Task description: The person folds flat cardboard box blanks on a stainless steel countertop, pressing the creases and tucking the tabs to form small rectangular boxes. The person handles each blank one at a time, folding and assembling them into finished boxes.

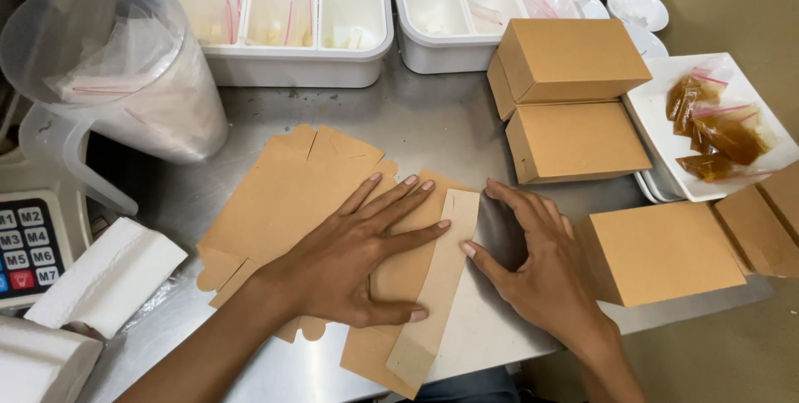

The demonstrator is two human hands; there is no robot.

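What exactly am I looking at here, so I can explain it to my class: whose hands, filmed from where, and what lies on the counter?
One picture, from a camera worn on a person's head, looking down at their own bare hands over a steel counter. The left hand presses flat on unfolded brown cardboard box blanks. The right hand touches the blank's upturned flap; neither grips anything. Folded brown boxes stand to the right, beside a white tray of sauce sachets. Behind are white divided containers and a plastic jug.
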